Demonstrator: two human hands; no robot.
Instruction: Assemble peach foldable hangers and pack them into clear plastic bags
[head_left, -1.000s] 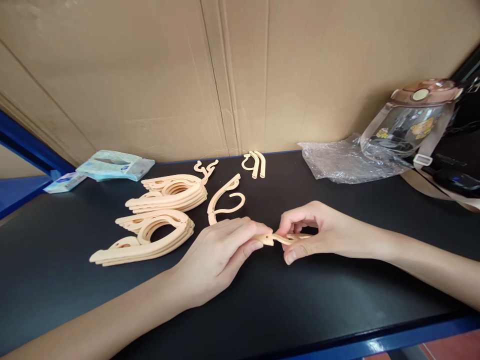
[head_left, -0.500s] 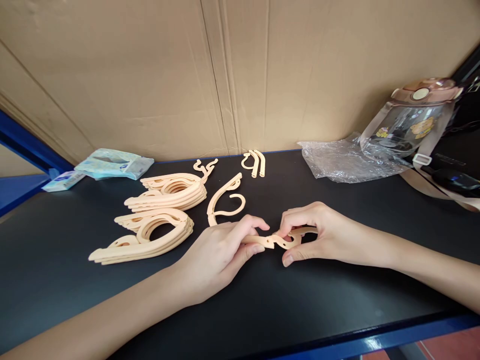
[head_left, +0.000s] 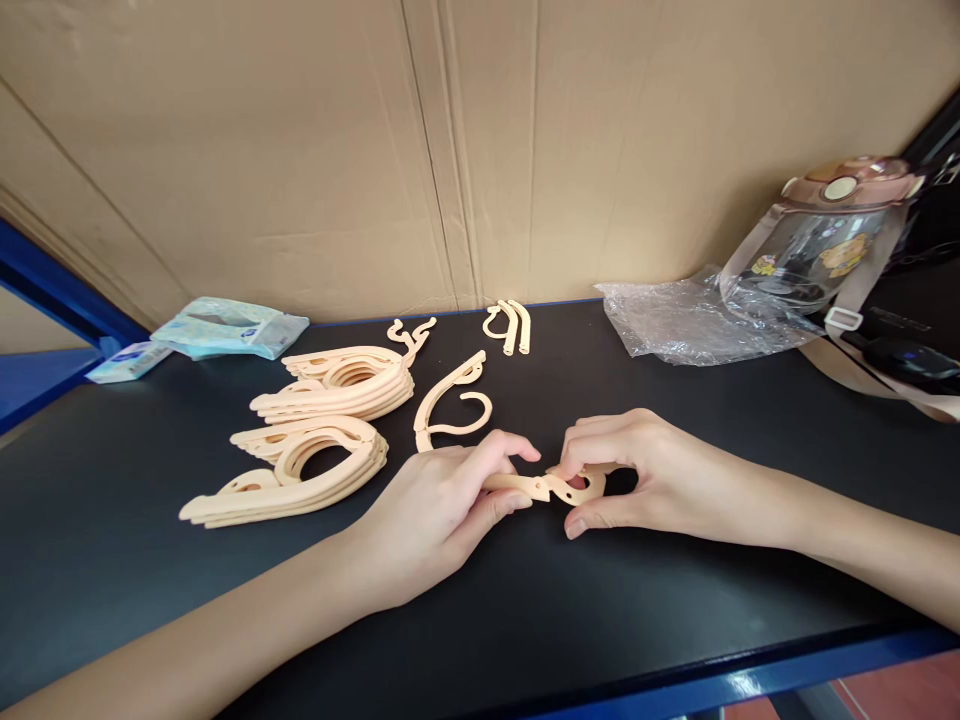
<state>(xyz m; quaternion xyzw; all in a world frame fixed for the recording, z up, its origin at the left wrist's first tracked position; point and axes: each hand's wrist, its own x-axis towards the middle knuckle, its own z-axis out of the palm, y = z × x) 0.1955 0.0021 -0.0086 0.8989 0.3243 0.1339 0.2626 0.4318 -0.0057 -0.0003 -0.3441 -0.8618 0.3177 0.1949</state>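
My left hand (head_left: 457, 500) pinches a beige plastic folding hanger arm (head_left: 525, 485) between thumb and fingers. Its exposed end meets a curved hanger piece (head_left: 581, 490) with holes, gripped by the closed fingers of my right hand (head_left: 626, 465). I cannot tell whether the two parts are joined; fingers hide much of the contact. Just beyond my left hand lies a hanger part with a hook (head_left: 472, 415), its near end hidden behind that hand. To the left are two stacks of folded hangers, a nearer stack (head_left: 330, 470) and a farther stack (head_left: 367, 390).
Small hook pieces (head_left: 412, 340) and loose hanger parts (head_left: 514, 328) lie toward the cardboard wall (head_left: 337, 150). A tissue pack (head_left: 232, 328) stands at back left. A clear plastic bag (head_left: 675, 315) and a strapped water bottle (head_left: 832, 240) are on the right. The black table (head_left: 525, 640) has a blue front edge.
My right hand has shifted very slightly and turned a little with its hanger piece, whose far end shows less now. The left hand has barely moved.
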